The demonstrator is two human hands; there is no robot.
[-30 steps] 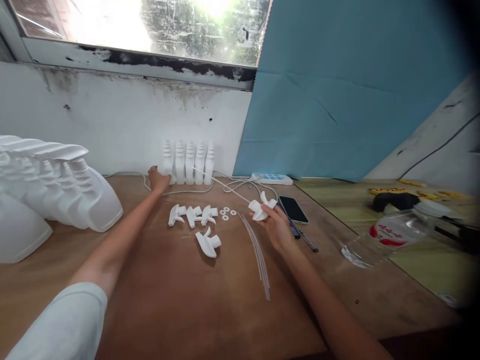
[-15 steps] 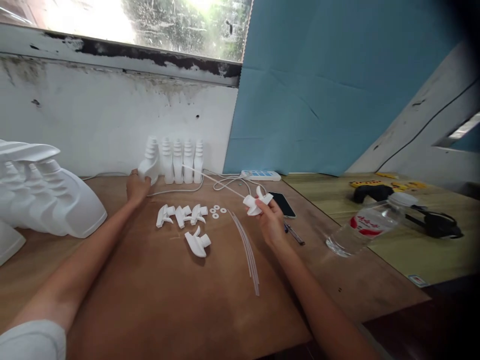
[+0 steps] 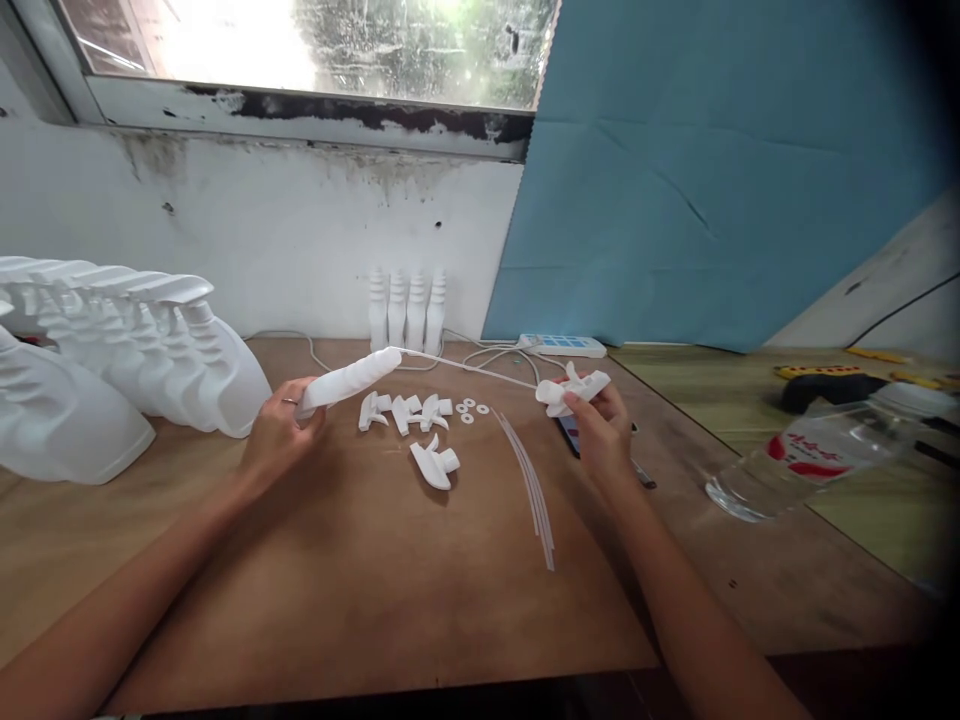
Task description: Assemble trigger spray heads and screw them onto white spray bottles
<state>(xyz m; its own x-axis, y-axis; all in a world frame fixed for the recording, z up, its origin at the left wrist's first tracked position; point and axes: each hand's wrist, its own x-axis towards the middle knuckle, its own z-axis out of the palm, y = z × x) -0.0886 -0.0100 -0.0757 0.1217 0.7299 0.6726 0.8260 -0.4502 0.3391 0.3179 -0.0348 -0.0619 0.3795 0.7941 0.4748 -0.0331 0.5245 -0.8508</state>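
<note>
My left hand (image 3: 283, 435) grips a white plastic spray bottle (image 3: 351, 382) by its base, tilted with the neck pointing right. In my right hand (image 3: 600, 425) is a white trigger sprayer head (image 3: 574, 388), held between thumb and fingers. A thin white dip tube (image 3: 472, 368) runs left from that head, its far end at the bottle's mouth; whether it is inside I cannot tell. Several loose trigger heads (image 3: 436, 465) lie on the table between my hands. Beside them are small white ring gaskets (image 3: 468, 418) and a bundle of thin tubes (image 3: 531, 480).
Several white bottles (image 3: 407, 315) stand against the wall, and more large ones (image 3: 225, 375) are at the left. A power strip (image 3: 562, 345) with cables lies at the back. A water bottle (image 3: 810, 455) stands right; a phone (image 3: 568, 436) is partly behind my right hand.
My left hand has lifted the bottle from the row by the wall and tipped it rightward. The tube's end now meets its mouth. The camera view has shifted left.
</note>
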